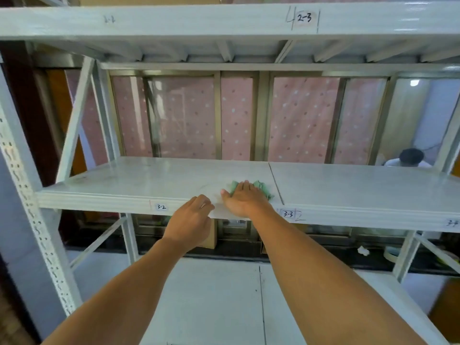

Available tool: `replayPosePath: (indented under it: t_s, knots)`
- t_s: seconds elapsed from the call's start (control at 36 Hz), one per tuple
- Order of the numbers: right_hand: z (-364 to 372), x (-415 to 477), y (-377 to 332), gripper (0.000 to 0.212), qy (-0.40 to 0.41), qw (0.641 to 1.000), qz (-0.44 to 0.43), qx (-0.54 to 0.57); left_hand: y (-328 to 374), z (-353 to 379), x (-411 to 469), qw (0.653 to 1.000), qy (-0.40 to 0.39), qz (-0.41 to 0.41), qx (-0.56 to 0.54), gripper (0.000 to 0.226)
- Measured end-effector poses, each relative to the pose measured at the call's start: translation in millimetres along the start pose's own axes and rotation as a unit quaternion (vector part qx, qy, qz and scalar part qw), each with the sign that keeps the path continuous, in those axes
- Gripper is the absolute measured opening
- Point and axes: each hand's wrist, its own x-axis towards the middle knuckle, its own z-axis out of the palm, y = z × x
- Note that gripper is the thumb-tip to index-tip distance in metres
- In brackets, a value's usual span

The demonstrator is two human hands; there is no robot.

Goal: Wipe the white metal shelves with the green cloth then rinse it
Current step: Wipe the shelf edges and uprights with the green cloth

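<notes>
A white metal shelf (139,180) runs across the middle of the view, labelled 3-2 and 3-3 on its front edge. The green cloth (264,189) lies crumpled on it near the seam between two panels. My right hand (242,199) lies flat on top of the cloth, pressing it onto the shelf, with green showing past the fingers. My left hand (191,219) curls over the shelf's front edge just left of it, fingers on the lip. Another white shelf (199,21) is above, and a lower one (214,295) sits under my arms.
White perforated uprights (27,200) and diagonal braces (74,120) frame the left side. Behind the shelves is a window with pink dotted covering (189,120). A person (410,158) is behind the rack at the right. A cardboard box (209,239) stands below.
</notes>
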Motion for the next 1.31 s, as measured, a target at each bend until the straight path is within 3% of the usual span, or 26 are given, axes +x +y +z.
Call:
replayPosePath:
  t_s: [0.39,1.08,1.31]
  knots:
    - [12,8,-84,0.084,0.007,1.000,0.023,0.001,-104,-29,-35,1.000,-0.022,0.012,0.005,0.044]
    - [63,55,-318,0.084,0.024,0.999,-0.015,-0.016,-318,-100,-109,0.990,-0.012,-0.105,0.093,0.043]
    - [74,68,-383,0.085,0.023,0.999,-0.026,-0.023,-362,-108,-126,0.991,-0.013,-0.091,0.094,0.047]
